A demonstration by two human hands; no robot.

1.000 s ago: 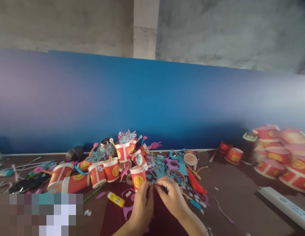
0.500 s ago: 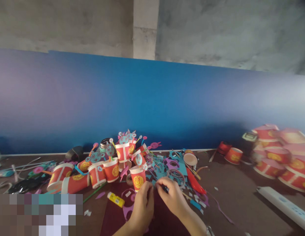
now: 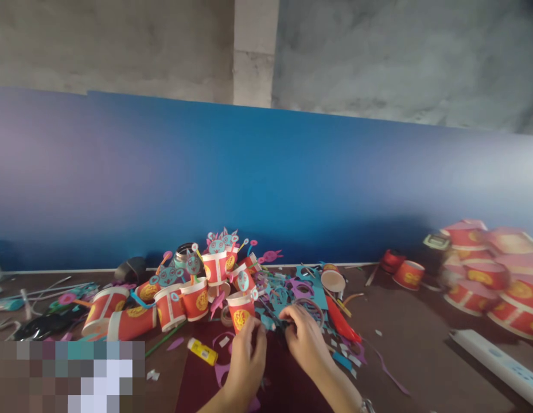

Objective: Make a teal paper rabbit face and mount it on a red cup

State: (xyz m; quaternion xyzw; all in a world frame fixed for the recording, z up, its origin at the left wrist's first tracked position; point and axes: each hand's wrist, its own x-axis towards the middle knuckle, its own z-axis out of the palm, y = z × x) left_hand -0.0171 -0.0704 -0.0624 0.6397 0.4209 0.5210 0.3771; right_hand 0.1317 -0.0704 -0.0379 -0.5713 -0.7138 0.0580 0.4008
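Observation:
My left hand (image 3: 248, 353) is closed in a pinch just in front of a red and white paper cup (image 3: 241, 307); anything small in its fingertips is hidden. To its right, my right hand (image 3: 304, 341) is curled, with something dark at its fingers that is too unclear to name. A gap separates the two hands. Both are above a dark red sheet (image 3: 195, 381) on the table. A yellow glue stick (image 3: 202, 351) and a purple cut-out paper (image 3: 222, 374) lie left of my left hand.
Decorated paper cups (image 3: 169, 307) cluster at the left, with blue paper scraps (image 3: 283, 289) behind my hands. A red-orange object (image 3: 341, 320) lies to the right. Stacked red cups (image 3: 485, 272) and a white power strip (image 3: 498, 361) are at the far right.
My hands have moved apart: the fingertips nearly met before. My right hand has shifted slightly right and up, and my left slightly left. The cups have stayed put.

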